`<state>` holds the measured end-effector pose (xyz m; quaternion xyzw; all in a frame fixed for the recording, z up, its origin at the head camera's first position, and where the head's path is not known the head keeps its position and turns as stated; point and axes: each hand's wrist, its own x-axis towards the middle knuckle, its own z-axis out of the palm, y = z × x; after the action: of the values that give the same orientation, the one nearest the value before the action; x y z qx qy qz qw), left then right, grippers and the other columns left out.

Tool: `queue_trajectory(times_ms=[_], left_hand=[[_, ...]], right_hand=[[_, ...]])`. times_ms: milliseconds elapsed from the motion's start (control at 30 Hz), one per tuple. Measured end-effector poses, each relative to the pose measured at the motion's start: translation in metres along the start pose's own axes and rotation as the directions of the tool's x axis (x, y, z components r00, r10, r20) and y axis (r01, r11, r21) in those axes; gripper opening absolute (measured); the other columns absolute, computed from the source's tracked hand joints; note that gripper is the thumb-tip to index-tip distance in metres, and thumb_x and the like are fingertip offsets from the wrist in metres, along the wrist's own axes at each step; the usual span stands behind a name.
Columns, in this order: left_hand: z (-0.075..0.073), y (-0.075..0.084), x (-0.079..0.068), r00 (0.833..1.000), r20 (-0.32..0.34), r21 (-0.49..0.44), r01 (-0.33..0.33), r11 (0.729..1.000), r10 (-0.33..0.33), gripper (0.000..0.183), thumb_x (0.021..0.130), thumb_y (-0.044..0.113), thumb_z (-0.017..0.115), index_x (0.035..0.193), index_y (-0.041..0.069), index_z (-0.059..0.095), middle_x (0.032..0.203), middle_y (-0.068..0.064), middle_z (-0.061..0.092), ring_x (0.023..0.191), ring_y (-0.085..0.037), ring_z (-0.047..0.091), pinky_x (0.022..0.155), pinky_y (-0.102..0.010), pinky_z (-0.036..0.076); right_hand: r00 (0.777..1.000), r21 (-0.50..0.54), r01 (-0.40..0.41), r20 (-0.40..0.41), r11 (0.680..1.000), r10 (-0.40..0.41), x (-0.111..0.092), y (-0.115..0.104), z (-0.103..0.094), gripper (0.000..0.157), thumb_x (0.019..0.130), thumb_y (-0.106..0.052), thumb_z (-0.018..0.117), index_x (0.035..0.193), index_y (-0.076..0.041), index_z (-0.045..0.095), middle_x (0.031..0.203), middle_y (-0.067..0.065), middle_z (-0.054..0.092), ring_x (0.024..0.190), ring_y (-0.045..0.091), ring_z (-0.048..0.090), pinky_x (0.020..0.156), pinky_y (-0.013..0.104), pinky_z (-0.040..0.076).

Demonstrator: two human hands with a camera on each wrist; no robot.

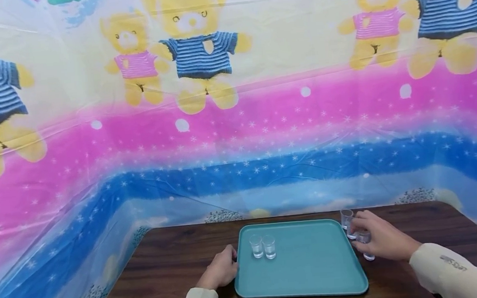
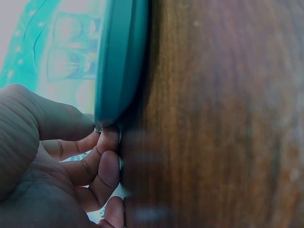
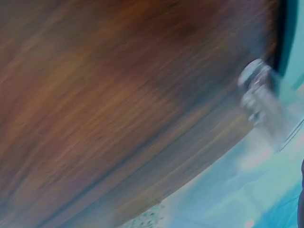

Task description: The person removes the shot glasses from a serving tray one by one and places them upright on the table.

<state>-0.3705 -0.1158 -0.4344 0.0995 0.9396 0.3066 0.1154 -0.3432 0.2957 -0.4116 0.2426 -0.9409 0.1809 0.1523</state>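
Observation:
My left hand point(image 1: 223, 268) grips the left rim of a teal tray point(image 1: 301, 274); in the left wrist view the thumb point(image 2: 66, 116) lies along the rim, the fingers curled below it. Two clear shot glasses point(image 1: 263, 248) stand side by side at the tray's left part. At the tray's right edge my right hand point(image 1: 382, 238) has its thumb and fingers curled about a clear shot glass point(image 1: 369, 256), partly hidden by the thumb. Just beyond its fingertips another shot glass point(image 1: 351, 234) and a farther one point(image 1: 345, 216) stand on the table.
A dark brown wooden table point(image 1: 167, 255) carries the tray. Printed cloth point(image 1: 240, 167) with bears and snowflakes hangs along the table's back and sides. In the right wrist view, clear glass point(image 3: 270, 102) shows close to the tray's side point(image 3: 287, 38).

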Motion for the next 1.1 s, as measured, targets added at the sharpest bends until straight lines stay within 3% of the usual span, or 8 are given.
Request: queue_trajectory(times_ms=[300,567,800,1100], left_hand=[[0.000,0.000,-0.003,1.000,-0.030,0.014,0.001,1.000,0.000,0.007,0.087,0.011,0.047,0.092,0.008,0.043,0.068,-0.007,0.048,0.061,-0.020,0.046,0.065,-0.046,0.033],[0.000,0.000,-0.002,0.999,-0.032,0.018,0.002,1.000,-0.001,0.006,0.087,0.011,0.047,0.092,0.008,0.043,0.067,-0.006,0.048,0.064,-0.020,0.046,0.073,-0.055,0.029],[0.000,-0.004,-0.001,1.000,-0.017,0.007,-0.015,1.000,0.015,0.006,0.088,0.012,0.046,0.092,0.010,0.043,0.068,-0.005,0.048,0.066,-0.020,0.046,0.072,-0.052,0.030],[0.001,-0.005,-0.002,0.999,-0.050,0.014,-0.006,1.000,0.007,0.007,0.087,0.011,0.048,0.092,0.010,0.043,0.070,-0.004,0.048,0.069,-0.019,0.047,0.071,-0.052,0.031]], right_hand=[[0.999,0.061,0.036,0.026,0.998,-0.038,0.039,-0.025,0.027,0.019,0.074,-0.039,0.064,0.088,-0.032,0.052,0.085,-0.018,0.045,0.076,0.003,0.043,0.064,0.026,0.040],[0.998,0.125,0.037,0.046,0.991,-0.043,0.060,-0.048,0.047,0.023,0.074,-0.023,0.067,0.091,-0.030,0.052,0.087,-0.016,0.046,0.080,0.004,0.045,0.069,0.029,0.041],[0.998,0.161,0.041,0.050,0.986,-0.050,0.078,-0.069,0.063,0.027,0.074,-0.028,0.067,0.097,-0.024,0.054,0.089,-0.014,0.048,0.081,0.004,0.047,0.069,0.030,0.042],[0.988,0.204,0.057,0.131,0.977,-0.085,0.103,-0.109,0.078,0.037,0.075,-0.039,0.063,0.105,-0.019,0.055,0.095,-0.007,0.049,0.086,0.013,0.049,0.070,0.031,0.041]])
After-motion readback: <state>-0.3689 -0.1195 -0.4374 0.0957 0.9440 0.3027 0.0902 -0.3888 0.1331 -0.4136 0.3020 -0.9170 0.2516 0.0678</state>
